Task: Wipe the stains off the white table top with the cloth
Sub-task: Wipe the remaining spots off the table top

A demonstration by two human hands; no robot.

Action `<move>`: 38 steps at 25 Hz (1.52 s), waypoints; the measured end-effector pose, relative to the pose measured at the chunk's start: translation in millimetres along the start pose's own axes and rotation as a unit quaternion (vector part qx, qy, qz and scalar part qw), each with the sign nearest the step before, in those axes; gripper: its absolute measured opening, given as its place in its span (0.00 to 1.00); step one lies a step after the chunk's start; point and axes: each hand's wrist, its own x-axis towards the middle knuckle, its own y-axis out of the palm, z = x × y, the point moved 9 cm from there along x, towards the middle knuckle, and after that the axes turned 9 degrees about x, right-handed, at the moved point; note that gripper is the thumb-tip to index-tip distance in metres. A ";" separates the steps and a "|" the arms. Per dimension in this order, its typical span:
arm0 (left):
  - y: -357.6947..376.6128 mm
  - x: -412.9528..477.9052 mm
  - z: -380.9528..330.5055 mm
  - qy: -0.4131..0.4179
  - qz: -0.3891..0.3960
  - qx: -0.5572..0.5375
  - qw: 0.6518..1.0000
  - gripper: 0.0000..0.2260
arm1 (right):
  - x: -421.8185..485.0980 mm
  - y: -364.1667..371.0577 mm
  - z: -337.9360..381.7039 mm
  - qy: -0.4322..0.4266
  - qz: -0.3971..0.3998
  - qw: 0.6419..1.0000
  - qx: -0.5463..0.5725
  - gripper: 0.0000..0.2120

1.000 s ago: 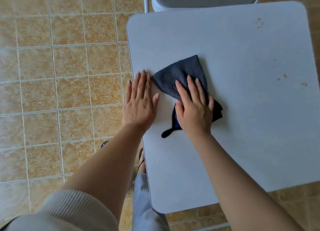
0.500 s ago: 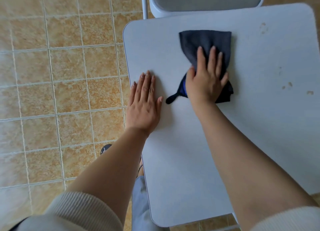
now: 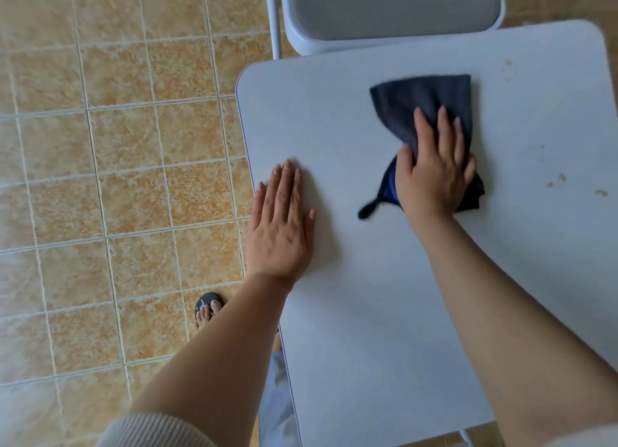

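One dark grey cloth (image 3: pixel 424 102) lies on the far right part of the white tabletop (image 3: pixel 368 296). It is fanned out flat at its far end and bunched at its near end, where a blue fold and a small dark loop (image 3: pixel 366 210) stick out to the left. The right hand (image 3: pixel 434 175) lies palm down on the near half of the cloth, fingers straight and slightly spread, pressing it to the surface; its grip is open, with no finger curled round the cloth. Several small brown stains mark the tabletop to the right of the cloth: one (image 3: pixel 507 68) near the far right corner and a few (image 3: pixel 561 178) close to the right edge, all apart from the cloth. The left hand (image 3: pixel 281 225) rests flat on the tabletop just inside its left edge, fingers straight and together, its grip open too and holding nothing. A pale grey chair (image 3: pixel 394 8) stands at the tabletop's far edge. Beige floor tiles (image 3: pixel 117 179) spread to the left, where a foot in a dark sandal (image 3: pixel 208 309) shows beside the left forearm.
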 end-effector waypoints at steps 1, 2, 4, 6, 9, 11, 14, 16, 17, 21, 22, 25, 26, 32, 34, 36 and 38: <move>-0.1 0.3 0.3 0.000 -0.002 0.000 1.000 0.26 | 18.1 7.7 11.2 0.027 0.005 1.000 0.014 0.26; -0.2 0.5 0.5 0.000 -0.004 -0.002 1.000 0.26 | 32.8 16.0 25.0 0.040 0.012 0.999 0.022 0.27; -0.3 -0.1 0.3 0.002 -0.003 -0.003 1.000 0.26 | 48.6 29.3 55.5 0.021 0.024 0.999 0.019 0.27; -0.7 -0.7 0.1 0.004 -0.005 -0.001 1.000 0.26 | 47.9 37.0 81.4 -0.035 0.026 0.999 0.021 0.26; -1.1 -1.2 1.1 0.010 -0.005 -0.005 1.000 0.26 | 26.5 38.9 103.1 -0.120 0.025 0.992 0.021 0.25; -3.7 -1.9 2.5 0.016 -0.003 -0.025 1.000 0.25 | 6.5 35.7 106.5 -0.138 0.025 0.990 0.020 0.25; -7.9 -5.3 12.3 0.043 0.008 -0.048 0.998 0.26 | -36.9 30.0 105.4 -0.120 0.030 0.992 0.022 0.25; -13.0 -9.6 28.5 0.040 0.014 -0.040 0.998 0.26 | -74.9 24.1 106.9 -0.102 0.029 0.994 0.028 0.25; -15.1 -11.2 36.7 0.032 0.018 -0.039 0.999 0.27 | -95.0 20.8 107.7 -0.092 0.027 0.995 0.028 0.25; -17.0 -14.7 39.9 0.058 0.051 -0.028 0.997 0.27 | -177.7 8.3 100.5 -0.073 0.034 0.997 0.007 0.26; -15.7 -14.6 34.5 0.077 0.061 -0.027 0.995 0.27 | -197.3 4.8 94.2 -0.076 0.039 0.996 0.000 0.26; -11.3 -16.9 15.5 0.135 0.088 -0.016 0.987 0.28 | -244.2 -12.2 61.7 -0.074 0.044 0.996 -0.029 0.25; -9.4 -18.2 10.5 0.156 0.093 -0.007 0.983 0.28 | -253.7 -17.6 46.7 -0.056 0.039 0.997 -0.044 0.25; -8.5 -11.2 0.4 0.237 0.074 0.014 0.969 0.28 | -213.2 -30.7 -30.3 0.277 -0.072 0.958 -0.019 0.26; -6.4 -5.0 -3.3 0.254 0.073 0.025 0.964 0.28 | -173.7 -20.7 -21.4 0.321 -0.083 0.943 0.019 0.27; -3.5 5.6 -10.0 0.260 0.071 0.028 0.962 0.28 | -142.8 -12.0 2.6 0.278 -0.091 0.956 0.015 0.26; -3.3 18.5 -17.6 0.253 0.060 0.022 0.965 0.28 | -137.8 -8.6 28.1 0.192 -0.098 0.977 0.000 0.25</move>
